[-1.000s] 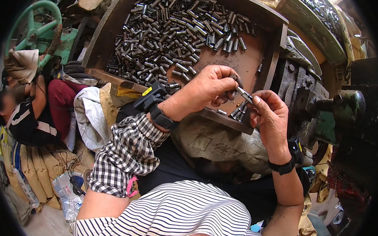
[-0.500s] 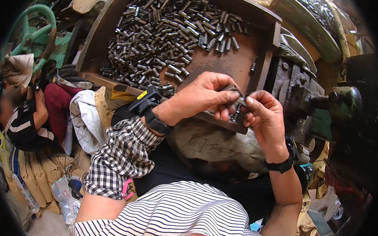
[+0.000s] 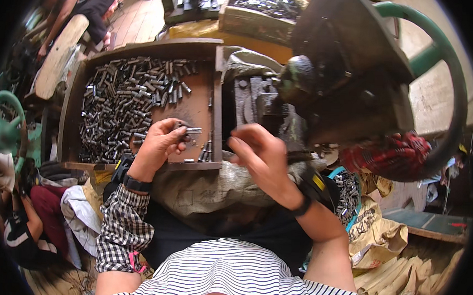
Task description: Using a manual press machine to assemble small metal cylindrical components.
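Head view: just left of centre, a worker's left hand pinches one metal piece between its fingers, while the right hand, blurred right of centre, curls, its grip impossible to tell. With a heap of pieces in the brown tray at upper left, most appear left to handle; which are finished does not show. The held piece looks slim, straight and silvery, its bright end pointing right

Pinched in left hand: slim metal part. Near dark machine: right hand, blurred. Heaped in tray: small metal tubes.
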